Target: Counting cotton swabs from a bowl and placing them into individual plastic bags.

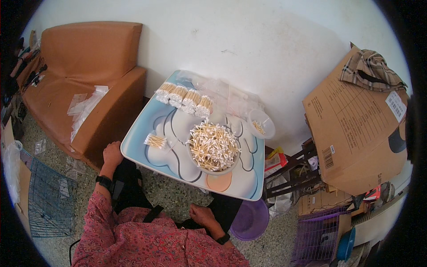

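Note:
My left hand (113,153) rests by the table's near left corner, fingers curled in and nothing visible in them. On my right thigh lies my right hand (202,216), closed into a loose fist, apart from the table. The light blue patterned tabletop (138,133) carries a round bowl (226,170) heaped with loose cotton swabs (214,144). Left of the bowl lies a small bunch of cotton swabs (155,141). Several packed bundles of cotton swabs (184,98) stand in a row at the back left. A small clear tub (267,122) holding a few swabs stands at the right edge.
Clear plastic bags (240,100) lie along the table's back edge. A brown armchair (89,49) stands left, with plastic bags (89,107) on it. At right are a large cardboard box (356,129) and a purple basin (251,220). A wire cage (51,196) sits at lower left.

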`<state>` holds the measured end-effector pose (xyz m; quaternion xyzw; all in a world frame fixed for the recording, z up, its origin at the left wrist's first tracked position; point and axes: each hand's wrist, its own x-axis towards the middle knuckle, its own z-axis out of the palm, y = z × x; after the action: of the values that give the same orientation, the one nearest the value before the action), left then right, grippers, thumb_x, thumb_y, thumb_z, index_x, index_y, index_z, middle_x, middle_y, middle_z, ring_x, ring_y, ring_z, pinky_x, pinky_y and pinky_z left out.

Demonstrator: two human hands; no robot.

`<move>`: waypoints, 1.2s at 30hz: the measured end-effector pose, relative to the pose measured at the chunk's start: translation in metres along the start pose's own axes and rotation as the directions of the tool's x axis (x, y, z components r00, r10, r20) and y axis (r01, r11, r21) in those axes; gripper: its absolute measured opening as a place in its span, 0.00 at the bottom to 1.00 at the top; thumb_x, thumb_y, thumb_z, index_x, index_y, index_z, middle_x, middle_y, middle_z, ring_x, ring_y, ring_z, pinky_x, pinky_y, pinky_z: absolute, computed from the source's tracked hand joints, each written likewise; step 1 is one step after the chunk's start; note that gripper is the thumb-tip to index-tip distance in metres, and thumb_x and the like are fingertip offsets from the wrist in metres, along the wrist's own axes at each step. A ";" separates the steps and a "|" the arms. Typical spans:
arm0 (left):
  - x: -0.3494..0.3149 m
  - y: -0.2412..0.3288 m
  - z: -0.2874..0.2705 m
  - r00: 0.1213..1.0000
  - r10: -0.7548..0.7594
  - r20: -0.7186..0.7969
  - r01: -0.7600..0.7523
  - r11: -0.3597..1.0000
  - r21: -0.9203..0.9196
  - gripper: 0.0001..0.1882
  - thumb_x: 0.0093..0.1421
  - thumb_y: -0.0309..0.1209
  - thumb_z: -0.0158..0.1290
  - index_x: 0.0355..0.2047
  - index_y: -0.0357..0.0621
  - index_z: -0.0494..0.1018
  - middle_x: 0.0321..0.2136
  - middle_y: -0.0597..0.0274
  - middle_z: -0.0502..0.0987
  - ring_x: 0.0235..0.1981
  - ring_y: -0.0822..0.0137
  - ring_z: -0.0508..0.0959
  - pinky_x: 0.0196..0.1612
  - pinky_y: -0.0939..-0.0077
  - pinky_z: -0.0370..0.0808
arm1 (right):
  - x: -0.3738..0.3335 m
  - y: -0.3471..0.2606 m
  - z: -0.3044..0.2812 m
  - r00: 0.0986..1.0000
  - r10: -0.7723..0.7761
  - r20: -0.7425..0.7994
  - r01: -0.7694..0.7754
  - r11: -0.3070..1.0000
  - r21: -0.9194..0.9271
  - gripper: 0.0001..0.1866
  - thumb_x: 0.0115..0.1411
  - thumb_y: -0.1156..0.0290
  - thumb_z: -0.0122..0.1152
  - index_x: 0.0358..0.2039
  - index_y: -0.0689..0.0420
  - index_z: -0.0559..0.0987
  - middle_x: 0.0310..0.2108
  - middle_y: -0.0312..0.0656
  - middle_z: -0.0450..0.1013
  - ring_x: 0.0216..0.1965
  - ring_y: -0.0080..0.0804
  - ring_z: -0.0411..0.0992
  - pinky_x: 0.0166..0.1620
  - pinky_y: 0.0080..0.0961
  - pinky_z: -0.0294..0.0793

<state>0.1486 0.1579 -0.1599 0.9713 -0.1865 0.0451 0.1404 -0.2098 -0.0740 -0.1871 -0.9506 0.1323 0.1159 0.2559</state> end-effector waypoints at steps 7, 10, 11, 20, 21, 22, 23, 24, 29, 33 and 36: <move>0.000 0.001 0.000 1.000 -0.004 0.006 0.004 1.000 0.000 0.09 0.52 0.35 0.47 0.30 0.43 0.71 0.31 0.52 0.75 0.37 0.52 0.75 0.39 0.58 0.72 | 0.000 0.001 0.003 0.999 -0.009 -0.036 0.009 1.000 0.000 0.07 0.52 0.66 0.54 0.28 0.52 0.67 0.23 0.42 0.70 0.27 0.44 0.71 0.29 0.37 0.67; 0.000 0.002 -0.003 1.000 -0.005 0.010 0.004 1.000 0.011 0.09 0.53 0.35 0.46 0.29 0.43 0.71 0.31 0.52 0.75 0.36 0.52 0.75 0.39 0.57 0.73 | 0.000 0.000 0.001 1.000 0.017 -0.015 -0.017 1.000 -0.006 0.08 0.52 0.66 0.54 0.28 0.52 0.67 0.23 0.41 0.70 0.27 0.44 0.71 0.29 0.37 0.67; 0.000 0.002 -0.003 1.000 -0.005 0.015 0.005 1.000 0.020 0.09 0.53 0.35 0.46 0.29 0.43 0.71 0.31 0.52 0.75 0.36 0.52 0.75 0.39 0.57 0.73 | 0.000 -0.001 0.001 1.000 0.018 -0.015 -0.018 1.000 -0.006 0.08 0.52 0.66 0.54 0.28 0.52 0.67 0.23 0.41 0.70 0.27 0.44 0.71 0.29 0.37 0.67; -0.002 0.004 -0.005 1.000 0.001 -0.001 -0.001 1.000 0.028 0.10 0.54 0.36 0.46 0.28 0.43 0.71 0.31 0.52 0.75 0.36 0.52 0.75 0.39 0.58 0.73 | 0.000 -0.001 -0.002 1.000 -0.005 -0.021 0.006 1.000 0.017 0.08 0.52 0.65 0.53 0.28 0.53 0.66 0.22 0.41 0.70 0.27 0.43 0.71 0.29 0.37 0.67; -0.001 0.004 -0.005 1.000 0.000 0.000 0.000 1.000 0.028 0.10 0.54 0.36 0.46 0.28 0.43 0.71 0.31 0.52 0.75 0.36 0.52 0.75 0.39 0.58 0.73 | 0.000 -0.002 -0.002 1.000 -0.008 -0.025 0.008 1.000 0.013 0.08 0.52 0.65 0.53 0.29 0.53 0.67 0.23 0.41 0.70 0.27 0.44 0.71 0.29 0.37 0.67; -0.001 0.003 -0.004 1.000 -0.004 0.006 0.004 0.999 0.032 0.10 0.54 0.36 0.46 0.29 0.43 0.71 0.31 0.52 0.75 0.36 0.52 0.75 0.39 0.58 0.73 | -0.001 -0.003 -0.003 1.000 -0.010 -0.029 0.010 1.000 0.010 0.08 0.52 0.65 0.53 0.29 0.53 0.67 0.23 0.41 0.70 0.27 0.44 0.71 0.29 0.37 0.67; -0.001 0.002 -0.003 1.000 -0.008 0.012 0.007 0.999 0.036 0.10 0.54 0.36 0.46 0.29 0.43 0.71 0.32 0.52 0.75 0.36 0.52 0.75 0.39 0.58 0.73 | -0.001 -0.003 -0.002 1.000 -0.009 -0.029 0.010 1.000 0.010 0.08 0.52 0.65 0.53 0.29 0.53 0.67 0.23 0.41 0.70 0.27 0.44 0.71 0.29 0.37 0.67; -0.001 0.002 -0.003 1.000 -0.008 0.013 0.007 0.999 0.036 0.10 0.54 0.36 0.46 0.29 0.43 0.71 0.32 0.52 0.75 0.36 0.52 0.75 0.39 0.58 0.73 | 0.000 -0.002 -0.002 1.000 -0.010 -0.023 0.010 1.000 0.003 0.08 0.53 0.65 0.53 0.29 0.53 0.67 0.23 0.41 0.70 0.27 0.44 0.71 0.29 0.37 0.67; -0.003 0.007 -0.009 1.000 -0.014 -0.005 0.014 1.000 0.000 0.10 0.54 0.36 0.46 0.30 0.44 0.72 0.32 0.52 0.75 0.37 0.53 0.75 0.39 0.58 0.73 | 0.000 -0.001 -0.002 1.000 -0.013 -0.007 0.014 1.000 0.023 0.08 0.53 0.65 0.53 0.29 0.54 0.67 0.23 0.42 0.70 0.27 0.45 0.71 0.29 0.37 0.67; 0.000 0.002 -0.002 1.000 0.001 -0.013 -0.001 1.000 0.015 0.09 0.54 0.35 0.46 0.30 0.44 0.72 0.32 0.53 0.75 0.37 0.53 0.75 0.39 0.58 0.73 | 0.000 -0.004 -0.003 1.000 0.010 -0.008 -0.010 1.000 0.019 0.08 0.52 0.65 0.53 0.29 0.54 0.67 0.23 0.43 0.70 0.28 0.44 0.71 0.30 0.37 0.67; 0.000 0.004 -0.005 1.000 -0.022 0.016 0.022 0.999 0.028 0.09 0.53 0.34 0.46 0.30 0.44 0.72 0.32 0.53 0.75 0.37 0.53 0.75 0.40 0.58 0.73 | -0.001 -0.006 -0.005 1.000 0.011 -0.012 -0.010 1.000 0.023 0.08 0.52 0.65 0.53 0.29 0.55 0.67 0.23 0.43 0.70 0.28 0.44 0.71 0.30 0.37 0.67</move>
<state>0.1464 0.1556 -0.1542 0.9755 -0.1764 0.0384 0.1259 -0.2078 -0.0715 -0.1795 -0.9475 0.1401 0.1101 0.2654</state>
